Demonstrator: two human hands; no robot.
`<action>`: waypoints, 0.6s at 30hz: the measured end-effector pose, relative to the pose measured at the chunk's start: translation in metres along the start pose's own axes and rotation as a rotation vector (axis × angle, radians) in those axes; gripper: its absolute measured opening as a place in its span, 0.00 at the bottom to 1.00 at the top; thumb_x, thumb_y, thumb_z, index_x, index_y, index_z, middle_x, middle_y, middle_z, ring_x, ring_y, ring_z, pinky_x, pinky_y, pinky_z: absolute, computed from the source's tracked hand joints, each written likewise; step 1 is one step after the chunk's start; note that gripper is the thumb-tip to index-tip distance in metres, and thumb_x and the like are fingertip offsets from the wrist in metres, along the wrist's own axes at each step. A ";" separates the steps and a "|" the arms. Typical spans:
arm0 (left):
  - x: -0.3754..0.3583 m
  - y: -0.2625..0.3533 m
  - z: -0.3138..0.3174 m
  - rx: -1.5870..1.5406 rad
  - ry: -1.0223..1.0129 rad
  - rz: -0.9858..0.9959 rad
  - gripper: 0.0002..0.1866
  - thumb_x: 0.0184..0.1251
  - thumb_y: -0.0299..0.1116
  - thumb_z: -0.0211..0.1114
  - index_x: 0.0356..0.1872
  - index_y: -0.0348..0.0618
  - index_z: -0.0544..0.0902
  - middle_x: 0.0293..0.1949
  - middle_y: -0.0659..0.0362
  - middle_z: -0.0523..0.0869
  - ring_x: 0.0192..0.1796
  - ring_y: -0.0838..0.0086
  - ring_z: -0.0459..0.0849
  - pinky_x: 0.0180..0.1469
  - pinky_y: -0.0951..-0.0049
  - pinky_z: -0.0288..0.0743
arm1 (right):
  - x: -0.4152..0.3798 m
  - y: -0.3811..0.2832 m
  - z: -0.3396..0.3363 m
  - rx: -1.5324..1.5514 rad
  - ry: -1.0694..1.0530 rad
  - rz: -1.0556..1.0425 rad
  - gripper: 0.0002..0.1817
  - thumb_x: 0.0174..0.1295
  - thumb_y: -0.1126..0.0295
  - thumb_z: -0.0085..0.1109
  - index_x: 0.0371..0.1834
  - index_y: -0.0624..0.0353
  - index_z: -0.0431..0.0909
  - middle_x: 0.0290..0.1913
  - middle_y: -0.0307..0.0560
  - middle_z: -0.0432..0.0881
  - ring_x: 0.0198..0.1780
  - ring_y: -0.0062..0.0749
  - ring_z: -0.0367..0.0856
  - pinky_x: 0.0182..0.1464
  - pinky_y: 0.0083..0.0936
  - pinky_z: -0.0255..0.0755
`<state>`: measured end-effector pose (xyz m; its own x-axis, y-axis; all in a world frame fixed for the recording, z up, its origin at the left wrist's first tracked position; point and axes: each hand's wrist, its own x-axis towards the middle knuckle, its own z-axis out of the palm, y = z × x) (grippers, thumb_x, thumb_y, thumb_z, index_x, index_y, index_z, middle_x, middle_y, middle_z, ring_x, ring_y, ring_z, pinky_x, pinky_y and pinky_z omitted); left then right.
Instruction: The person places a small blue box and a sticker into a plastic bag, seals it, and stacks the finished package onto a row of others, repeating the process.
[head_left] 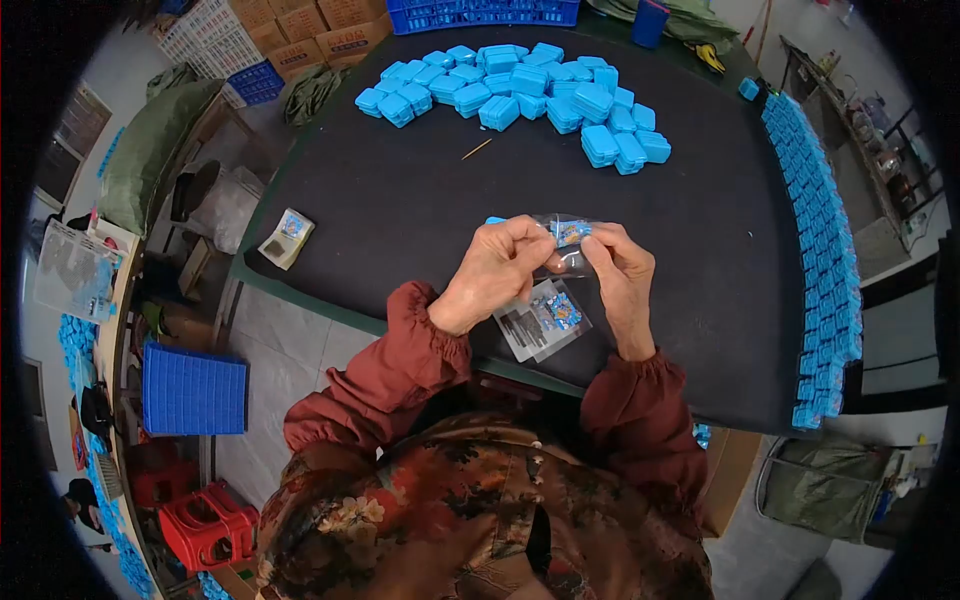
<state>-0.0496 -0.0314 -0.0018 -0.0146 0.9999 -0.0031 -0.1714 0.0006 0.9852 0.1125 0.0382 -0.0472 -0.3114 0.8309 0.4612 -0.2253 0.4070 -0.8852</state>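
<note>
Pinching clear packet (pixel 568 236) between both hands' fingertips (pixel 545 240)

Bare table (pixel 400 200) before blue boxes (pixel 520 90), seemingly.

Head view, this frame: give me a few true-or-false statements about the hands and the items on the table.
1. Both hands, left hand and right hand, hold a clear packet. True.
2. The blue cases are piled at the table's far side. True.
3. The table has a white top. False: it is dark.
4. A row of blue cases lines the left edge. False: it runs along the right edge.
5. More packets lie under the hands. True.
</note>
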 end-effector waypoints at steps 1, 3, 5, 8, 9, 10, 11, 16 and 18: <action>-0.001 -0.001 0.000 0.000 -0.001 0.000 0.06 0.65 0.30 0.61 0.35 0.37 0.79 0.24 0.61 0.82 0.18 0.89 0.70 0.18 0.87 0.63 | 0.000 0.001 -0.003 0.000 0.001 -0.001 0.05 0.59 0.79 0.56 0.36 0.67 0.79 0.37 0.38 0.80 0.37 0.14 0.73 0.39 0.14 0.66; -0.002 -0.006 -0.002 0.038 0.041 0.071 0.08 0.67 0.30 0.59 0.30 0.38 0.79 0.21 0.62 0.81 0.17 0.89 0.70 0.18 0.86 0.62 | -0.002 -0.001 -0.005 0.087 -0.047 0.193 0.05 0.59 0.78 0.57 0.36 0.66 0.79 0.36 0.38 0.81 0.36 0.15 0.74 0.37 0.14 0.67; 0.000 -0.013 -0.005 0.113 0.079 0.171 0.09 0.67 0.31 0.59 0.28 0.38 0.79 0.20 0.63 0.80 0.18 0.89 0.70 0.18 0.86 0.62 | -0.001 -0.007 -0.004 0.110 -0.065 0.244 0.05 0.58 0.78 0.58 0.36 0.66 0.80 0.36 0.38 0.81 0.35 0.15 0.74 0.36 0.14 0.67; 0.003 -0.013 -0.007 0.177 0.147 0.272 0.11 0.67 0.32 0.59 0.25 0.38 0.78 0.17 0.64 0.78 0.17 0.89 0.69 0.19 0.86 0.61 | 0.000 -0.020 -0.003 0.163 -0.136 0.316 0.05 0.58 0.76 0.59 0.36 0.65 0.80 0.35 0.38 0.81 0.34 0.15 0.74 0.35 0.14 0.67; 0.005 -0.013 -0.007 0.166 0.175 0.270 0.12 0.67 0.32 0.59 0.24 0.38 0.78 0.16 0.65 0.76 0.17 0.88 0.68 0.19 0.86 0.61 | 0.001 -0.022 -0.003 0.195 -0.186 0.339 0.06 0.58 0.75 0.60 0.36 0.65 0.80 0.35 0.39 0.81 0.34 0.15 0.74 0.36 0.15 0.67; 0.005 -0.011 -0.009 0.163 0.177 0.269 0.12 0.67 0.32 0.59 0.24 0.38 0.78 0.16 0.65 0.76 0.17 0.88 0.68 0.19 0.86 0.61 | 0.003 -0.022 -0.002 0.192 -0.188 0.341 0.06 0.58 0.75 0.60 0.36 0.65 0.80 0.35 0.39 0.81 0.34 0.15 0.74 0.36 0.15 0.67; 0.005 -0.010 -0.012 0.190 0.171 0.222 0.11 0.66 0.32 0.60 0.25 0.38 0.79 0.18 0.65 0.77 0.20 0.88 0.70 0.23 0.85 0.63 | 0.005 -0.022 0.000 -0.014 -0.244 0.138 0.07 0.58 0.74 0.59 0.37 0.65 0.81 0.35 0.39 0.81 0.35 0.16 0.75 0.37 0.16 0.68; 0.006 -0.012 -0.008 0.338 0.136 0.426 0.06 0.60 0.30 0.66 0.32 0.37 0.82 0.30 0.61 0.81 0.36 0.81 0.76 0.38 0.78 0.70 | 0.000 -0.008 -0.002 -0.162 -0.275 0.006 0.08 0.60 0.72 0.58 0.38 0.64 0.82 0.36 0.39 0.82 0.36 0.16 0.75 0.41 0.18 0.68; 0.005 -0.011 -0.005 0.260 -0.001 0.552 0.09 0.53 0.27 0.70 0.35 0.38 0.83 0.40 0.59 0.82 0.48 0.74 0.77 0.49 0.72 0.69 | -0.003 -0.019 0.001 0.119 -0.208 0.249 0.09 0.62 0.74 0.52 0.39 0.66 0.81 0.35 0.42 0.83 0.35 0.19 0.75 0.42 0.17 0.69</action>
<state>-0.0532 -0.0268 -0.0132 -0.0315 0.8534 0.5203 0.1073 -0.5147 0.8506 0.1171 0.0272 -0.0316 -0.5494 0.7989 0.2447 -0.2210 0.1435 -0.9646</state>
